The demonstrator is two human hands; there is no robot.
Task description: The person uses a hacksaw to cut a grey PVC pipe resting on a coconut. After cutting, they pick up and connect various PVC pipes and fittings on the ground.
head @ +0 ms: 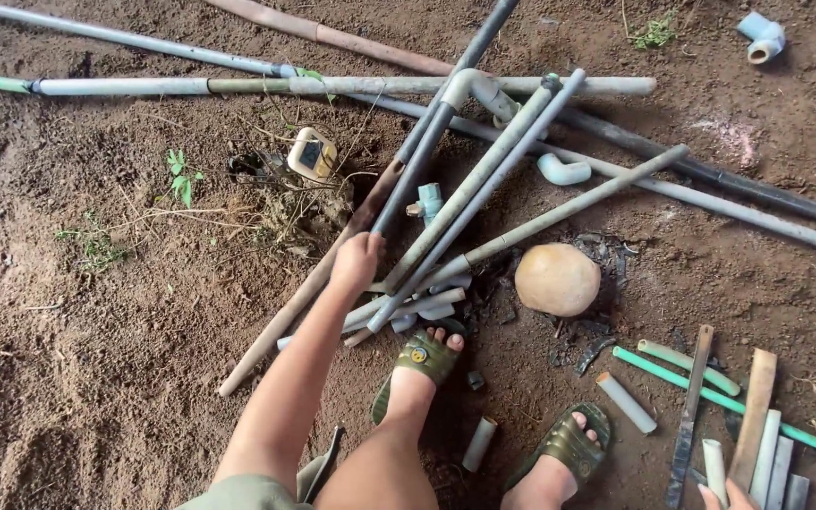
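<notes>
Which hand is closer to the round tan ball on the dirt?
The left hand. It grips the pipes left of the round tan ball. The right hand barely shows at the bottom edge, farther away, by the cut pipe pieces.

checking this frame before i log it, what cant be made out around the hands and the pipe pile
Head view only:
- Left hand: fingers hidden behind its own back, so which pipe in the pipe pile it grips is unclear.
- Right hand: cut off by the bottom edge; only fingertips show by the flat sticks.
- Long pipes: ends run off the frame edges.
- Yellow gadget: too small to identify.
- Round tan stone: hides the debris beneath it.
</notes>
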